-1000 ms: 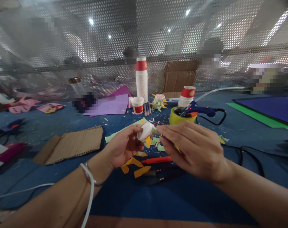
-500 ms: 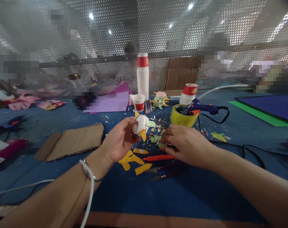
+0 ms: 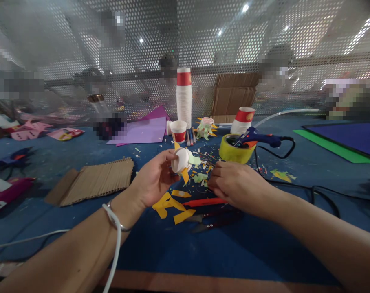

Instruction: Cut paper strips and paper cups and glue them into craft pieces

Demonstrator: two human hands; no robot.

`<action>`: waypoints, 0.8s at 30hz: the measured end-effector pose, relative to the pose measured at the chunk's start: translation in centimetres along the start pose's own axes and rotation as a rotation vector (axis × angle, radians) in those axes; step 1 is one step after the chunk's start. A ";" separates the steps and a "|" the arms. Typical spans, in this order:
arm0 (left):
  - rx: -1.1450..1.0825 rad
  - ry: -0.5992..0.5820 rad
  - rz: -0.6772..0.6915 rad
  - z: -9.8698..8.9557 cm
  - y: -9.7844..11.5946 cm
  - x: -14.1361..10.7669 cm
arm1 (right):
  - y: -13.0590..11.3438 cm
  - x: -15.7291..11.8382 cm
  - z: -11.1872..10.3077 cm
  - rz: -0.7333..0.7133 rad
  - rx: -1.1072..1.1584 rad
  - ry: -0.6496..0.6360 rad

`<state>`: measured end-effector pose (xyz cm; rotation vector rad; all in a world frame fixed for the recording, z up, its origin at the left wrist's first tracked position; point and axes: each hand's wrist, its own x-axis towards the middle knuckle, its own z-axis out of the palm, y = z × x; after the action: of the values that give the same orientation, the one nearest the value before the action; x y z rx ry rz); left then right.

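Observation:
My left hand (image 3: 156,177) is closed around a small white paper cup (image 3: 181,160), tilted so its round end faces me. Yellow paper points (image 3: 185,176) and a pale green strip (image 3: 194,160) stick out from its side. My right hand (image 3: 234,183) is low over the table beside the green paper scraps (image 3: 200,178), its fingers curled together; whatever they hold is hidden. Just below lie a red-orange pen (image 3: 205,202), dark-handled scissors (image 3: 215,221) and several cut yellow paper strips (image 3: 169,205).
A hot glue gun (image 3: 258,137) rests on a yellow tape roll (image 3: 236,149), its black cord running right. Behind stand a tall cup stack (image 3: 184,97), a red-and-white cup (image 3: 178,132) and a decorated cup (image 3: 206,127). Corrugated cardboard (image 3: 96,181) lies left.
My right hand's fingers have drawn closer together near the scraps. My left hand keeps the cup in nearly the same place, turned very slightly.

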<state>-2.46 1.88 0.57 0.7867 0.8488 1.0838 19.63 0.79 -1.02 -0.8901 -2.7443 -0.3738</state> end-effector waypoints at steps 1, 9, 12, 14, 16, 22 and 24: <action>0.002 -0.009 0.000 -0.1 0.0 0.0 | 0.0 0.0 0.0 0.004 0.009 0.000; 0.015 0.019 -0.009 -0.2 -0.2 0.3 | 0.1 -0.3 0.0 0.093 0.166 -0.005; 0.013 0.047 -0.004 -0.2 -0.1 0.3 | 0.5 -0.4 0.0 0.146 0.274 0.029; 0.011 0.051 -0.008 -0.2 -0.1 0.3 | 0.9 -0.5 0.0 0.192 0.342 0.059; 0.010 0.032 -0.016 -0.2 -0.1 0.3 | 1.2 -0.4 -0.1 0.246 0.418 0.078; 0.050 -0.049 -0.113 0.0 -0.2 0.1 | 1.3 -0.4 -0.6 0.301 0.540 0.213; 0.052 -0.078 -0.145 -0.1 -0.2 0.1 | 1.0 -0.4 -0.8 0.276 0.524 0.314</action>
<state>-2.44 1.94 0.35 0.7933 0.8576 0.9008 20.71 1.11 -0.22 -0.9445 -2.2244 0.2310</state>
